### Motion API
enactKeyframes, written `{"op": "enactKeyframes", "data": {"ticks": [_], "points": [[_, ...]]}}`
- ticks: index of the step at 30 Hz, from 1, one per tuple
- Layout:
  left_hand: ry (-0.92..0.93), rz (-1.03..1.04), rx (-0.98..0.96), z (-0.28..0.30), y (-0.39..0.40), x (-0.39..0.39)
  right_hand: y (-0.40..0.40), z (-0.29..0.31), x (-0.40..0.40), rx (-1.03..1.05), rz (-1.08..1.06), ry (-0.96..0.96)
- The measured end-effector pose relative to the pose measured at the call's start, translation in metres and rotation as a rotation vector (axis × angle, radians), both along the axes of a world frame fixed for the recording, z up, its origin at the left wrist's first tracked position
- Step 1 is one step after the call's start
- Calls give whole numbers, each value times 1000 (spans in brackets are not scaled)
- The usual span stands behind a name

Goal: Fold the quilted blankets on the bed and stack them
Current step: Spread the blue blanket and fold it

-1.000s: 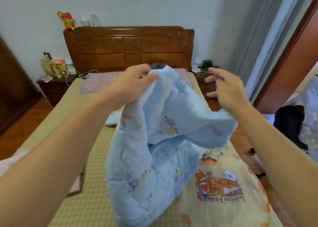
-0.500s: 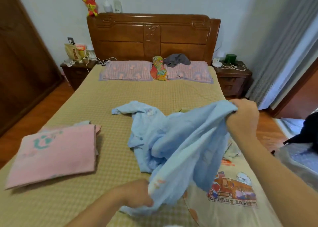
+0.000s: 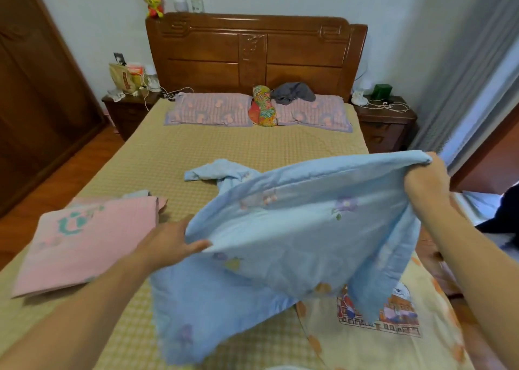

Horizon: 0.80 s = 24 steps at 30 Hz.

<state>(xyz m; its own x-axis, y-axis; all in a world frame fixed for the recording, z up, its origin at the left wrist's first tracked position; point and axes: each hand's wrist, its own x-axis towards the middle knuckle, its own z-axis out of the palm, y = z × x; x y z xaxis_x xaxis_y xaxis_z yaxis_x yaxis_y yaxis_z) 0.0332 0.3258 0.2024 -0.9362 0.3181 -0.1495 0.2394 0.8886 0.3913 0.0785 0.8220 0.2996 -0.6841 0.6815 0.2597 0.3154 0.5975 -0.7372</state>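
Head view: pale blue quilted blanket [image 3: 295, 237] with small flowers hangs rumpled above the bed [image 3: 174, 156], left hand [image 3: 168, 243] and right hand [image 3: 425, 186] each pinching an edge.

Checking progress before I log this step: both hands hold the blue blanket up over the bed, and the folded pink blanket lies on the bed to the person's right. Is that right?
Not quite. The head view shows the folded pink blanket on the bed's left side, beside the left hand. The rest holds: the left hand and right hand hold the blue blanket up over the bed.
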Motion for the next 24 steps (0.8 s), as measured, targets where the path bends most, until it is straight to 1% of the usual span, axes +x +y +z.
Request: {"op": "enactKeyframes", "data": {"ticks": [1,2,3,5,6,7,8,9,10,11,12,13,14,15,16,17,18,19,20,21,22,23,24], "points": [[28,-128,-248,14,0,-8,1,1,1,17,12,-38],[54,-220,-384,25,2,-15,3,1,0,34,28,-77],[62,-282,-452,35,5,-20,4,2,0,33,33,-106],[122,-338,-581,49,9,-34,11,2,-1,4,3,-129],[172,-347,-647,53,6,-43,13,3,0,18,-7,-149],[210,-295,-688,56,0,-50,16,3,1,48,15,-168],[269,-219,-689,59,-6,-57,16,7,4,93,75,-189],[352,-127,-600,63,-14,-64,15,9,7,124,155,-209],[438,21,-402,65,-21,-74,14,10,10,142,242,-232],[480,208,-224,71,-25,-81,8,10,17,168,363,-259],[498,366,-114,79,-28,-88,3,4,25,200,496,-341],[493,495,-61,85,-30,-95,-5,-3,34,230,633,-490],[475,571,-40,90,-31,-101,-16,-12,44,279,780,-691],[457,602,-23,95,-28,-102,-26,-25,53,394,887,-888],[441,570,24,98,-25,-102,-30,-40,58,527,961,-1046],[423,501,90,100,-18,-98,-28,-48,60,639,943,-1170],[403,409,132,101,-10,-91,-21,-51,57,697,845,-1206],[421,300,137,99,-2,-82,-7,-50,50,723,710,-1194],[474,146,97,93,4,-73,10,-48,43,717,575,-1136],[520,-58,2,84,8,-62,34,-47,34,687,454,-1079],[486,-284,-131,72,10,-50,58,-48,26,655,394,-1037],[383,-474,-289,53,10,-40,77,-49,24,631,374,-998],[248,-592,-453,28,8,-33,89,-51,27,662,399,-958]]}}
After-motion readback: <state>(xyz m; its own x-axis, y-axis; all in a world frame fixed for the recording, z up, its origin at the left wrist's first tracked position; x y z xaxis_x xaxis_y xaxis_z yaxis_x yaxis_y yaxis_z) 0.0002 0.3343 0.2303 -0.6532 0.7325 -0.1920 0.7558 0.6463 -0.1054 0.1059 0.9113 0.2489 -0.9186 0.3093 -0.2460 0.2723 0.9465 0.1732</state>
